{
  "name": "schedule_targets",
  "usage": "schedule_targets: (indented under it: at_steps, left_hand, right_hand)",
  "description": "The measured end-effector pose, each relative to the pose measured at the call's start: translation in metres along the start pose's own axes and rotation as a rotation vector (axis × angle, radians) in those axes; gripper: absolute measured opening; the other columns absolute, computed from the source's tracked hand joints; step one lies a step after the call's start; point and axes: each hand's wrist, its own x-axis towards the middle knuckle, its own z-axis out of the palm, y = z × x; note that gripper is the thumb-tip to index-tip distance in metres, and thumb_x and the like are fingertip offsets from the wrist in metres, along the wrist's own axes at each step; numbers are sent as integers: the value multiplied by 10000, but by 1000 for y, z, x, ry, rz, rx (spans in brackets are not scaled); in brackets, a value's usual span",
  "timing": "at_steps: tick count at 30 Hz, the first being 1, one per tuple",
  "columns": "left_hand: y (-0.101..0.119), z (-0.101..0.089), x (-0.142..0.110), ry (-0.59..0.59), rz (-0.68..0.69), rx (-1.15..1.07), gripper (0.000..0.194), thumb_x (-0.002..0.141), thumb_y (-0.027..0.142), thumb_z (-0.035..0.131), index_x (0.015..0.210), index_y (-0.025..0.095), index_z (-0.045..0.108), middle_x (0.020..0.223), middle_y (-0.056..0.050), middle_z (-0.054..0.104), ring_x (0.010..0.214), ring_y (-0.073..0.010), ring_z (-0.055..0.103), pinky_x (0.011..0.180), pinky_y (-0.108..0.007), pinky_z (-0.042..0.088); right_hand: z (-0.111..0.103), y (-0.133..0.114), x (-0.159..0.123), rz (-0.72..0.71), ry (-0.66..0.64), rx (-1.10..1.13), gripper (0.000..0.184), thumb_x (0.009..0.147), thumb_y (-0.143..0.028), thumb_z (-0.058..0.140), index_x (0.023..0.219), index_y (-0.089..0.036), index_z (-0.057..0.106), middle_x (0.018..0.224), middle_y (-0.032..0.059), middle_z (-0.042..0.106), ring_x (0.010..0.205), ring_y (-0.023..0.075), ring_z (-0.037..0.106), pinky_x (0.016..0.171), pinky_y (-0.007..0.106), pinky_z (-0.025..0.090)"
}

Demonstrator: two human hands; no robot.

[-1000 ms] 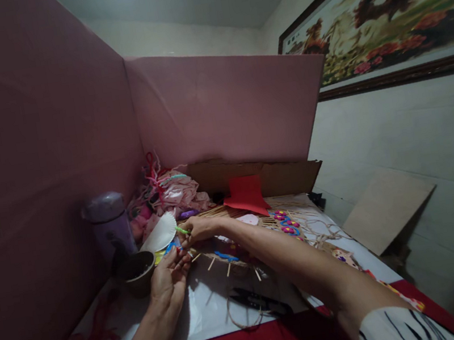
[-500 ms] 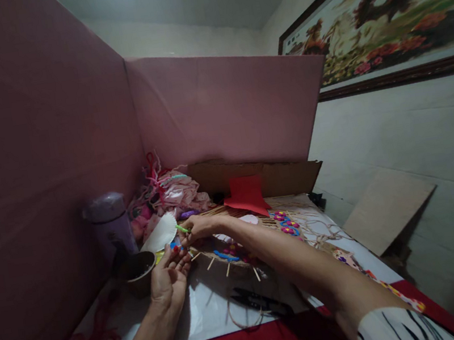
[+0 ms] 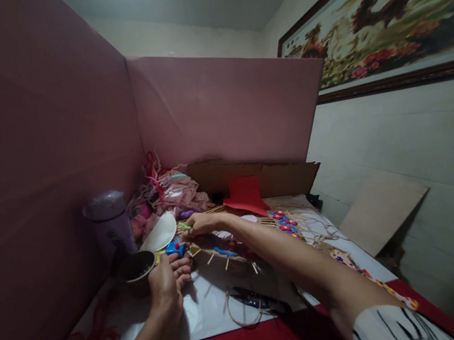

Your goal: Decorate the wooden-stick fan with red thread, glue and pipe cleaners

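My right hand (image 3: 201,224) pinches a short bright green piece of pipe cleaner (image 3: 184,225) over the far left side of a woven stick-and-cord piece. Along that piece lies a blue fuzzy strip (image 3: 225,251), and thin sticks poke out of its near edge; my right forearm covers much of it. My left hand (image 3: 169,275) is palm up with fingers stretched apart. Just above its fingers is a small blue object with a red dot (image 3: 175,248) and a yellow part; its kind is unclear. A white scalloped half-disc (image 3: 161,232) stands behind.
A dark cup (image 3: 139,266) and a lilac lidded container (image 3: 110,220) stand left. Pink crumpled material (image 3: 179,192) is heaped behind. Black thread snips (image 3: 260,301) lie in front. Red paper (image 3: 245,195) leans at the back. Flower-decorated pieces (image 3: 284,221) and loose cords (image 3: 318,228) lie right.
My left hand has drawn down and its fingers have spread, showing more of the blue object. My right hand has shifted slightly to the right with the green piece.
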Motion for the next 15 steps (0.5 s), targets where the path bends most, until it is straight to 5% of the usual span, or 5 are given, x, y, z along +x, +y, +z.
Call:
schedule_targets:
  at_steps: [6, 11, 15]
  left_hand:
    - [-4, -1, -5, -9, 71, 45, 82, 780, 148, 443, 738, 155, 512, 428, 49, 487, 270, -71, 356, 262, -148, 237]
    - [-6, -3, -8, 2, 219, 194, 260, 667, 348, 651, 595, 160, 486, 388, 72, 432, 281, -37, 300, 281, -132, 159]
    - [-6, -4, -13, -206, 321, 104, 391, 551, 436, 766, 663, 163, 510, 461, 46, 522, 356, -55, 403, 324, -141, 213]
  right_hand:
    - [-17, -17, -15, -26, 323, -99, 163, 773, -81, 532, 661, -139, 635, 688, 1, 580, 719, 132, 503, 642, 217, 351]
    - [-19, -46, -67, -96, 601, -71, 120, 854, -248, 529, 827, -166, 613, 799, 9, 573, 722, 118, 464, 609, 211, 343]
    - [20, -56, -116, -269, 480, 678, 273, 851, -435, 546, 867, -167, 598, 722, -6, 543, 551, 78, 404, 501, 191, 324]
